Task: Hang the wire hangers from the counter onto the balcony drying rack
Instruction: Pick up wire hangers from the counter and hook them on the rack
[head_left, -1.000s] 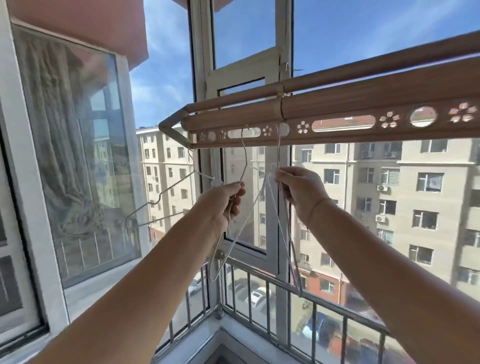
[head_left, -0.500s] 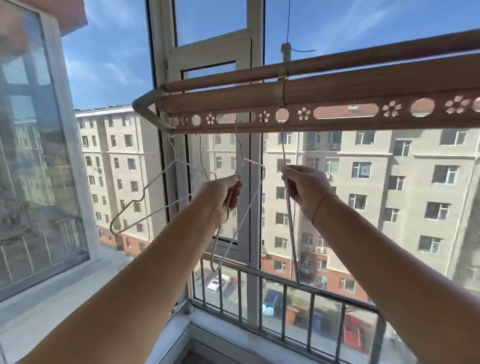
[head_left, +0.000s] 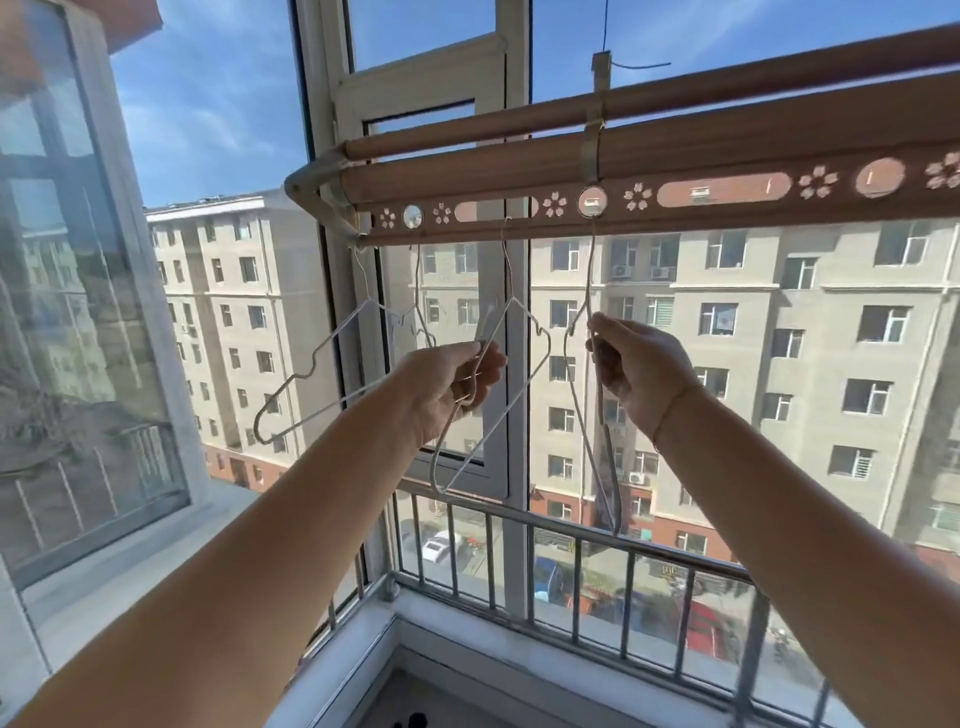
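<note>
A brown drying rack (head_left: 675, 150) runs overhead, with round and oval holes along its lower bar. Three thin white wire hangers hang from those holes. The left hanger (head_left: 311, 364) swings out toward the left window. My left hand (head_left: 457, 384) grips the middle hanger (head_left: 519, 384) around its shoulder wire. The right hanger (head_left: 592, 447) hooks into a round hole and hangs edge-on; my right hand (head_left: 639, 374) pinches its wire just below the neck.
A white window frame (head_left: 498, 312) stands behind the rack. A metal railing (head_left: 571, 571) crosses low in front. To the left are a glass pane (head_left: 78, 312) and a sill. Apartment blocks and parked cars lie outside.
The view has shifted right and down, so the rack sits further left. Both hands stay on their hangers; the left hanger has swung further out.
</note>
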